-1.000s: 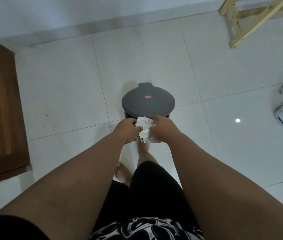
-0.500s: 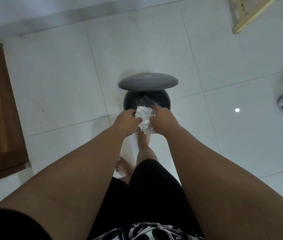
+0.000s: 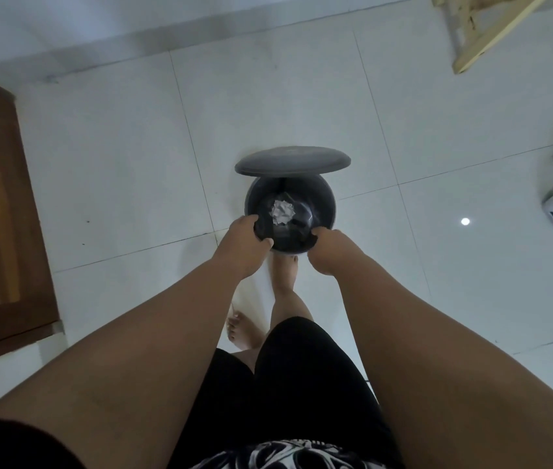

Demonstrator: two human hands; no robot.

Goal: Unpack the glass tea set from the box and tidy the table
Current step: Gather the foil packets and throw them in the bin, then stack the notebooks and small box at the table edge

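Both hands had let go; the crumpled paper wad [image 3: 282, 212] lay in the pedal bin [image 3: 327, 201], beyond the empty, loosely curled left hand [image 3: 246, 240] and right hand [image 3: 327, 247]; packaging binned.

Paper wad [image 3: 282, 211] in bin [image 3: 327, 201] — lid [image 3: 292, 160] behind.

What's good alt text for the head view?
Both hands, left and right, hover empty over an open grey bin; crumpled paper lies inside, lid raised. One foot rests at its base.
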